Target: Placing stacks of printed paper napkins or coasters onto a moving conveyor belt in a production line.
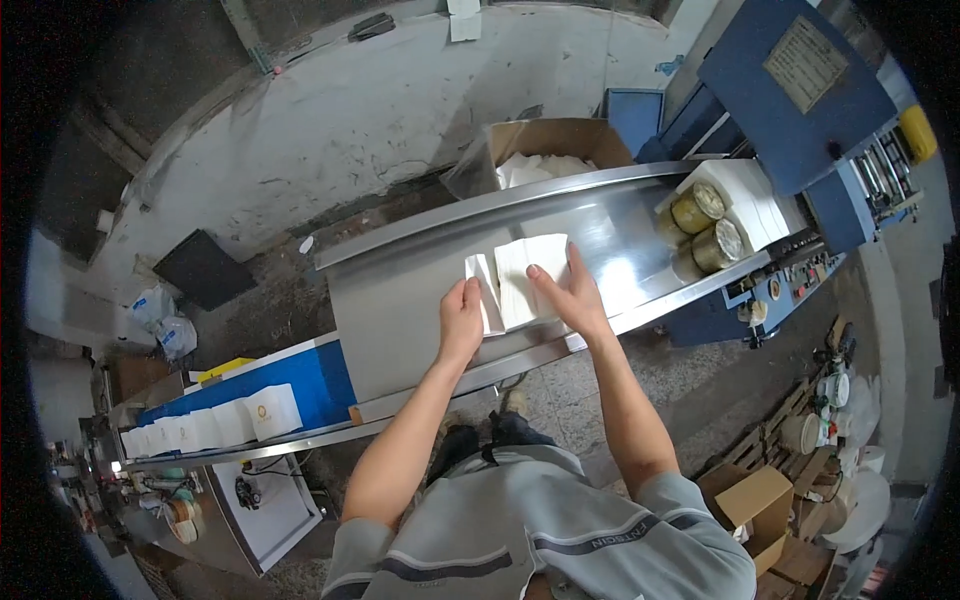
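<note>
Steel table [390,305]. White paper stack [518,290] over its near half, split by a gap. Right hand [577,298] clasps the wider part, thumb on top; left hand [461,320] grips the narrower. Uneven squeeze could let pieces slip or splay.

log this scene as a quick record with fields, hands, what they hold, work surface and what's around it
left hand: gripping the narrow white stack
right hand: thumb on top of the wider white paper stack, fingers at its right edge
work surface: metal table
far right end of surface: two cylindrical cans beside white sheets
left of surface: blue conveyor belt carrying a row of white bags
behind surface: open cardboard box holding white paper
</note>
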{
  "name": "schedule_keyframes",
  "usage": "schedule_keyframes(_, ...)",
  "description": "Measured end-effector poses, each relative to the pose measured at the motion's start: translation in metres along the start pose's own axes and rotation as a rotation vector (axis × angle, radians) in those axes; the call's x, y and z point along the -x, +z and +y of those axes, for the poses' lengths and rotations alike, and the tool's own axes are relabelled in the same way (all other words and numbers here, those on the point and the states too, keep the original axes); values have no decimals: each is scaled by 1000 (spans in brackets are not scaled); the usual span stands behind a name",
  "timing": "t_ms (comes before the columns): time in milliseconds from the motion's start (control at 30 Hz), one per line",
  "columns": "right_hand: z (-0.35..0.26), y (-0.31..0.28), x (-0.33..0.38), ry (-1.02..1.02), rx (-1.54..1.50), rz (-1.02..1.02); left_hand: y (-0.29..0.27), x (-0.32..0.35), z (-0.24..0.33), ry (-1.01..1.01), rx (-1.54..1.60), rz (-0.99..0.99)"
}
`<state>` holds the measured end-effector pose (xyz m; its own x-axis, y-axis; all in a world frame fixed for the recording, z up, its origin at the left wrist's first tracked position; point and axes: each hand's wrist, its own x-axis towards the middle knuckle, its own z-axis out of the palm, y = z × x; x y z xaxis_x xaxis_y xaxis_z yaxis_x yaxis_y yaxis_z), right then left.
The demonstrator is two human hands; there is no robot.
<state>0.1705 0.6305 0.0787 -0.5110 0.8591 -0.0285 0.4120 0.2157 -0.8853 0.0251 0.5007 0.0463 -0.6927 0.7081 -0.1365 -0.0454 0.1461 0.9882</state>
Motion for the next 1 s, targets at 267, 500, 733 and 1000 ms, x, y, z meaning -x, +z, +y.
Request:
schedule_keyframes(267,-37,-5,8,7,424,-74,19,-5,6,129,-103,10)
schedule_keyframes(500,-22,-10,-2,18,372,3,4,-16,-23,-14,149,-100)
schedule_keyframes(733,4,-51,-15,209,-120,99,5,-26,-11,-172,634,-163)
schedule_keyframes(1000,15,-109,-4,-24,-192,355,-25,-24,10,279,-369,372)
